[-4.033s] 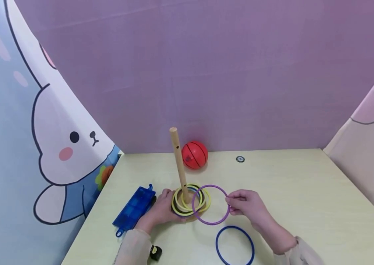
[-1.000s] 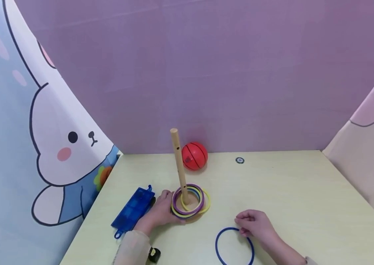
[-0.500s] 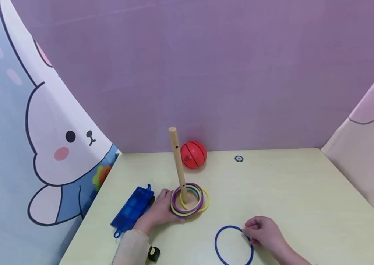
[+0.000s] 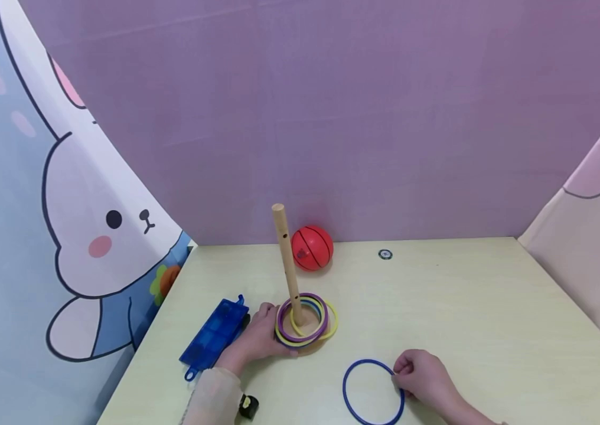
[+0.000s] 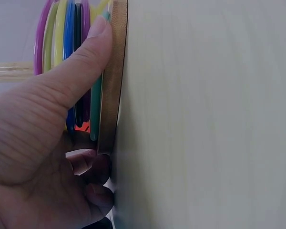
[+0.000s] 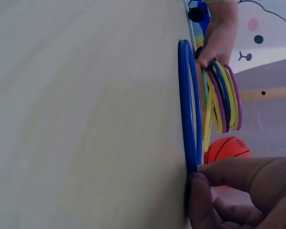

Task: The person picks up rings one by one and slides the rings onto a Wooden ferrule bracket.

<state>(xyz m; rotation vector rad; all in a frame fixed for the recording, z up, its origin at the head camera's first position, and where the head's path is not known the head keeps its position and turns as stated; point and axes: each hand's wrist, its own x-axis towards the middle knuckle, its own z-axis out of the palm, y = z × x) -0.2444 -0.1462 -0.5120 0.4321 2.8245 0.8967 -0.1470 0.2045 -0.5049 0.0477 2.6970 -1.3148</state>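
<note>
A wooden peg (image 4: 287, 262) stands upright on a round base (image 5: 116, 71), with several coloured rings stacked round its foot. On top lies a purple ring (image 5: 39, 43); one yellow ring (image 4: 336, 323) sticks out aslant to the right. My left hand (image 4: 260, 337) grips the base and lower rings from the left, thumb near a teal ring (image 5: 95, 114) and fingers curled beneath. To the right, my right hand (image 4: 423, 379) pinches the right edge of a blue ring (image 4: 345, 389) between thumb and forefinger, close over the table.
A red ball (image 4: 313, 248) with black lines sits behind the peg. Left of my left hand lies a blue plastic case (image 4: 215, 332). A small black object (image 4: 249, 406) is beside my left sleeve, and a dark round disc (image 4: 385, 254) rests near the table's back edge.
Four seconds ago my right hand held the purple ring beside the peg; now that ring is round the peg. The right hand has moved down and right to the blue ring. My left hand stays put.
</note>
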